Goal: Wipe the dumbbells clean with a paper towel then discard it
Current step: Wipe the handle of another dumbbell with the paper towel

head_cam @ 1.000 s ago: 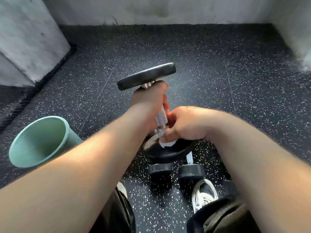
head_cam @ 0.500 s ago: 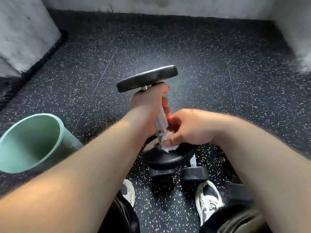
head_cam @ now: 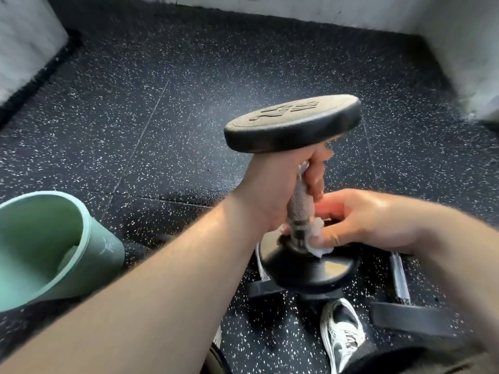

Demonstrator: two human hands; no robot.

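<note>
**A:** Shifted the dumbbell rightward in the frame since half a second back, and tipped it enough to show the stamped face of the top plate. Seems nearer the lens too.

**B:** Agreed. Held upright just right of centre, off the floor, above the other dumbbells lying at lower right.

**A:** Gripped by the left hand, fingers wrapped tight round the knurled handle just under the top plate.

**B:** And lower down, right hand pinching the paper towel between thumb and fingertips, pressed to the collar just above the lower plate.

**A:** Looks like mid-wipe on this weight. Best to keep that wad hugging the steel, twist the bar with the left, rub with the right, then work upward over the knurling.

**B:** Worth shifting the upper grip later to reach the covered metal.

**A:** Left forearm reaching in from lower left, wrist cocked back. Right forearm crossing from the right edge, wrist bent downward.

**B:** Green bin waiting at the left edge for the towel afterwards.
</note>
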